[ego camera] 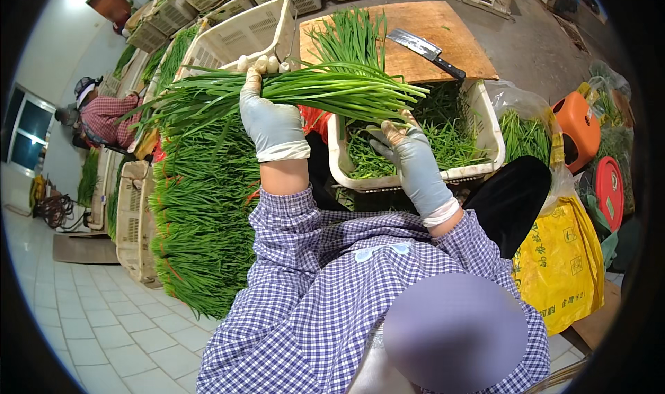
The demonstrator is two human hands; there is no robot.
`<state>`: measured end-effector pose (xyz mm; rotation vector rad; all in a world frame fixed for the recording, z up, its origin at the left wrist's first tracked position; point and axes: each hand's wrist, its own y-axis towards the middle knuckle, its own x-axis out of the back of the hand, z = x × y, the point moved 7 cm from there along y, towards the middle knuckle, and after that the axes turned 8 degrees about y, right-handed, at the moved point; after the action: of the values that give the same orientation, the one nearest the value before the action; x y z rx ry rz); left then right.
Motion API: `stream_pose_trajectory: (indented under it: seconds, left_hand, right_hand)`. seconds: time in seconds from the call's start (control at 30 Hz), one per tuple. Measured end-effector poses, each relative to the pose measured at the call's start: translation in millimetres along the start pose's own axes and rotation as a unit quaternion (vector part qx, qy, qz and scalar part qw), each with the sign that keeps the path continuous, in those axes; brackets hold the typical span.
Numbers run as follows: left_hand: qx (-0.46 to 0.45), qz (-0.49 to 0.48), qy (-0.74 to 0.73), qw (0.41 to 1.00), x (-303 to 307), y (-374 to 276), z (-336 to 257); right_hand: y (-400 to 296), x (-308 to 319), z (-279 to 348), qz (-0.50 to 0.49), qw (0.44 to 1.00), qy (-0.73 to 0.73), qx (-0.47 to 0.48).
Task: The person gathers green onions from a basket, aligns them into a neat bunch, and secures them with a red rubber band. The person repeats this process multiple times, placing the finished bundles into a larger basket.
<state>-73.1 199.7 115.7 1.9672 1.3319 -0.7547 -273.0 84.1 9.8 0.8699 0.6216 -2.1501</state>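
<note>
My left hand (274,121), in a pale glove with worn fingertips, is closed around a loose bunch of garlic chives (332,90). The leaves fan out to the left and the pale stem ends point right. At the lower edge of those stem ends is my right hand (415,157), gloved too, its thumb and fingertips by the stems; whether it pinches one cannot be made out. Below it stands a white plastic crate (415,178) holding loose green trimmings (457,150). More chives (348,38) lie on a wooden board (441,25) across the crate's far side, beside a cleaver (426,51).
Stacked chive bundles (202,217) tied with red bands rise at my left, near an upright white crate (135,220). A large crate (244,35) stands behind. To the right are a bag of chives (524,134), an orange stool (576,129) and a yellow sack (561,264). Another person (106,113) sits far left.
</note>
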Motion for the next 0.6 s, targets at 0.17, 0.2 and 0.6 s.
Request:
stream_pose_trajectory:
  seconds: [0.17,0.2,0.6]
  left_hand:
    - [0.008,-0.011,-0.014,1.000,3.1,5.8,2.1]
    - [0.003,-0.009,0.001,1.000,3.7,6.7,-0.7]
    - [-0.041,0.103,-0.034,0.993,-17.1,1.6,-25.0]
  right_hand:
    - [-2.3,14.2,12.0,0.013,0.999,0.029,0.009]
    - [-3.7,23.0,21.0,-0.001,0.999,0.001,0.038]
    - [2.5,17.0,108.8,0.037,0.809,-0.515,0.280]
